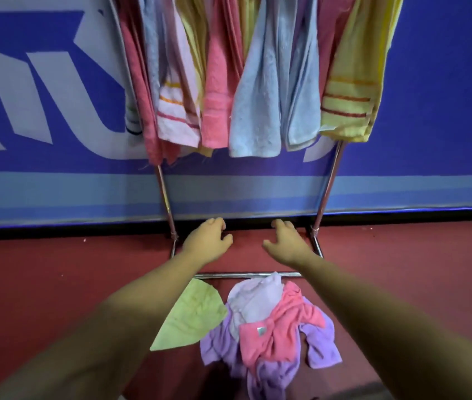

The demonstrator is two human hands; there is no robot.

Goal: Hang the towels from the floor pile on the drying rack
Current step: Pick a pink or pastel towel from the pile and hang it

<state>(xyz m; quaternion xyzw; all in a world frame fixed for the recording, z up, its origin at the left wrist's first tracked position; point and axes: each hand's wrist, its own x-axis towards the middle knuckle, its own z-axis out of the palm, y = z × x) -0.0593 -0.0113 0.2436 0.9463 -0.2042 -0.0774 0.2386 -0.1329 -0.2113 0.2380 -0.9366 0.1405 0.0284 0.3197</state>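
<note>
Pink, lilac and white towels lie in a crumpled pile (269,327) on the red floor (55,284), at the foot of the drying rack (328,180); a green towel (191,316) lies flat beside it; the left hand (205,241) and right hand (286,241) hover above, apart, fingers loosely curled, holding nothing; hung towels (257,111) crowd the rack.

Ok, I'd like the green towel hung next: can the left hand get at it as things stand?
Probably yes. The green towel lies flat beside the pile, uncovered, under the left forearm. The left hand is empty and need only draw back and down.
</note>
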